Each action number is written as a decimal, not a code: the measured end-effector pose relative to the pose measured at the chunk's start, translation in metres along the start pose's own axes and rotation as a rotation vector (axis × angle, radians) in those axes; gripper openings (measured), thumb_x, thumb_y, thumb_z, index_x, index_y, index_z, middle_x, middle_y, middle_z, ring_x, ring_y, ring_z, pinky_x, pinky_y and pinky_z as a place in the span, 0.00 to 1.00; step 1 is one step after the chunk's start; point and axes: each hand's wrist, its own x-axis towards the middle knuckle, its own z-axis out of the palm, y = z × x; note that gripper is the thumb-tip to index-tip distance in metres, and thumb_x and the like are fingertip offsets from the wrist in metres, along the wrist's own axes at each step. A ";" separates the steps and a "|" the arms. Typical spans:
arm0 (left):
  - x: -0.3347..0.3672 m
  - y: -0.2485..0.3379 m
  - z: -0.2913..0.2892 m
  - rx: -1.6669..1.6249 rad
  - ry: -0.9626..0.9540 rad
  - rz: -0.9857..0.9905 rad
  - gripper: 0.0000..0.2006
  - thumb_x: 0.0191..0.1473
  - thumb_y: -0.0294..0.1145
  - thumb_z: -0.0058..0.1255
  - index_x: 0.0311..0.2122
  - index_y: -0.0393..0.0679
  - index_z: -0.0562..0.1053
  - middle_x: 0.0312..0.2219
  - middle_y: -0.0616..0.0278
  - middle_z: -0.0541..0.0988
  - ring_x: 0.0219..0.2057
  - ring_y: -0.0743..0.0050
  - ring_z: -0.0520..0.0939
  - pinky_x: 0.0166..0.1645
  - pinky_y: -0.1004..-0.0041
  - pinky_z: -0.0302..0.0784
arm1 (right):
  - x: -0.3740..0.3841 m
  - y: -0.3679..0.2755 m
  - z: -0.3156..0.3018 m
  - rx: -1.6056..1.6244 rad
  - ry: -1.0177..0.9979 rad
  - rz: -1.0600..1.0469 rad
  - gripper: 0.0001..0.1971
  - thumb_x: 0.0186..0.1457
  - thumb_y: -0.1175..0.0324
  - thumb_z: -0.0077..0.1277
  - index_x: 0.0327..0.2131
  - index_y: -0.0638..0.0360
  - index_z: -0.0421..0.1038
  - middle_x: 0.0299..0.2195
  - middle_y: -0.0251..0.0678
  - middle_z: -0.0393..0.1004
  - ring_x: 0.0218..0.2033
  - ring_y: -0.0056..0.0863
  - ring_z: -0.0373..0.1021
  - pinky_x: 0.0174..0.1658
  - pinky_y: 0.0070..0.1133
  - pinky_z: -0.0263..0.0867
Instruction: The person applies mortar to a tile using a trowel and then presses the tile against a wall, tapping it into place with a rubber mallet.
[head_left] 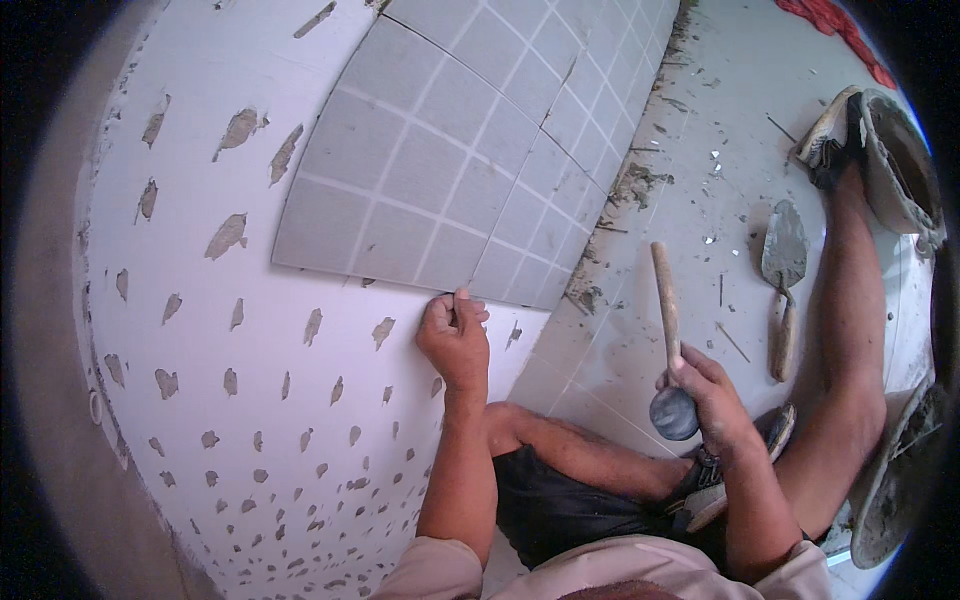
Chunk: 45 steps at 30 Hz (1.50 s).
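Grey wall tiles (405, 150) with a pale grid pattern cover the upper part of the white wall. At the side edge of the tiling, by the seam between two tiles, is my left hand (455, 338). Its fingers are curled together and a fingertip meets the tile edge; anything pinched in them is too small to make out. My right hand (708, 392) grips a rubber mallet (664, 290) close to its dark round head, with the wooden handle pointing away from me. The mallet is apart from the tiles.
Chipped hollows dot the white wall (255, 390). A trowel (786, 250) lies on the floor (690, 250) beside my outstretched leg. Mortar crumbs and debris (632, 190) run along the wall's foot. Buckets (900, 165) stand at right, and a red cloth (838, 35) lies farther off.
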 end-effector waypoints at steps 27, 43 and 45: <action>-0.009 -0.006 0.001 0.026 0.015 0.011 0.06 0.59 0.24 0.56 0.30 0.34 0.75 0.23 0.55 0.83 0.23 0.72 0.85 0.29 0.74 0.81 | 0.047 -0.036 0.005 0.500 0.258 -0.457 0.21 0.53 0.64 0.58 0.46 0.68 0.68 0.39 0.51 0.77 0.30 0.37 0.78 0.34 0.32 0.77; -0.008 -0.002 -0.001 0.159 0.015 0.043 0.07 0.60 0.25 0.56 0.29 0.37 0.74 0.23 0.56 0.84 0.23 0.72 0.85 0.28 0.73 0.80 | 0.054 -0.071 0.031 0.528 0.112 -0.586 0.26 0.54 0.60 0.57 0.51 0.69 0.64 0.42 0.54 0.75 0.31 0.35 0.74 0.34 0.30 0.72; -0.010 -0.001 0.002 0.107 0.026 0.039 0.06 0.59 0.24 0.55 0.30 0.36 0.74 0.24 0.56 0.84 0.23 0.72 0.85 0.29 0.73 0.80 | 0.059 -0.070 0.035 0.536 0.086 -0.544 0.28 0.53 0.60 0.57 0.51 0.70 0.64 0.42 0.55 0.75 0.31 0.34 0.75 0.34 0.30 0.72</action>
